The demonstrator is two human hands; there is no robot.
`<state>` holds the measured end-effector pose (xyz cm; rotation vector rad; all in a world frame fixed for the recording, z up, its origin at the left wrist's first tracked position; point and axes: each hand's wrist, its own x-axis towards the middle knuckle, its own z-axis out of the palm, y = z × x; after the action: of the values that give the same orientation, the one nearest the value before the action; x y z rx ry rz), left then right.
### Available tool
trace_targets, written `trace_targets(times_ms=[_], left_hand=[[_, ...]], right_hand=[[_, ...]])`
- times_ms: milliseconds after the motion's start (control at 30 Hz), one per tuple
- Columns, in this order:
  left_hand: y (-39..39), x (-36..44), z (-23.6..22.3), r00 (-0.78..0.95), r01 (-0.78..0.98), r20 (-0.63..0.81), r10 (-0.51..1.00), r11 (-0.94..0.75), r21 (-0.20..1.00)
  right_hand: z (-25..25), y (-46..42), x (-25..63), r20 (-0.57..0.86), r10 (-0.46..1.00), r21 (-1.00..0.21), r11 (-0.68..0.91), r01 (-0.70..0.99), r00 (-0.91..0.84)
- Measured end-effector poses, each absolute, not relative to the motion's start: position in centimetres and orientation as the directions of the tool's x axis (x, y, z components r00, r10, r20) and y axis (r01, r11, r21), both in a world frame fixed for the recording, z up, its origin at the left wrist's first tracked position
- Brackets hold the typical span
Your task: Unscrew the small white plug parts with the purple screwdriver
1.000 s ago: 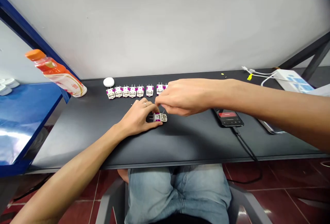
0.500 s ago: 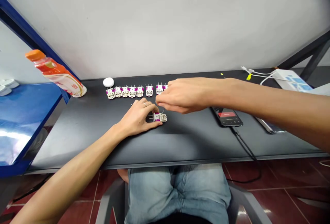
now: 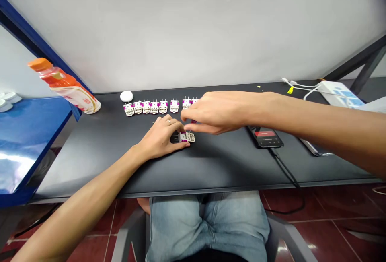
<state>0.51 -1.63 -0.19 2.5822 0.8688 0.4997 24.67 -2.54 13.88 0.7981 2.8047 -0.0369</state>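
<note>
My left hand, with a ring on one finger, rests on the dark table and grips a small white-and-purple electrical module between thumb and fingers. The module lies flat, its thin metal pins pointing left toward my palm. Just above its right end, my right hand is closed around a screwdriver. Only a bit of the red handle and a thin shaft show; the fingers cover the rest. The shaft points down at the module, but I cannot tell whether its tip touches. Behind my hands stands a row of several similar modules.
A round white object sits at the row's left end. An orange-capped bottle stands at the back left. To the right lie a phone with a black cable, a white box and white cables.
My right hand's fingers have shifted slightly around the screwdriver, and a bit of red handle now shows. My left hand and the module have stayed in place.
</note>
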Motion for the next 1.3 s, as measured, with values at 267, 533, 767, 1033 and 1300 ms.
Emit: trace_targets(times_ms=[267,533,767,1033,1300], left_hand=[[-1.8,0.6,-0.1,0.747,0.501,0.22,0.628,-0.748,0.435],[-1.7,0.6,0.0,0.746,0.507,0.204,0.634,-0.739,0.444],[-1.7,0.6,0.0,0.74,0.519,0.198,0.643,-0.733,0.441],[-1.7,0.6,0.0,0.745,0.51,0.206,0.635,-0.74,0.438],[-1.8,0.6,0.0,0.743,0.514,0.208,0.637,-0.741,0.432]], right_hand=[[14.2,-2.8,24.3,-0.247,0.511,0.092,0.858,0.505,-0.824],[14.1,-2.8,24.8,-0.236,0.465,0.055,0.883,0.466,-0.853],[13.7,-2.6,25.0,-0.221,0.466,0.019,0.88,0.474,-0.857],[13.2,-2.2,26.2,-0.087,0.368,0.043,0.93,0.366,-0.926],[13.2,-2.3,26.3,-0.115,0.398,0.084,0.917,0.39,-0.91]])
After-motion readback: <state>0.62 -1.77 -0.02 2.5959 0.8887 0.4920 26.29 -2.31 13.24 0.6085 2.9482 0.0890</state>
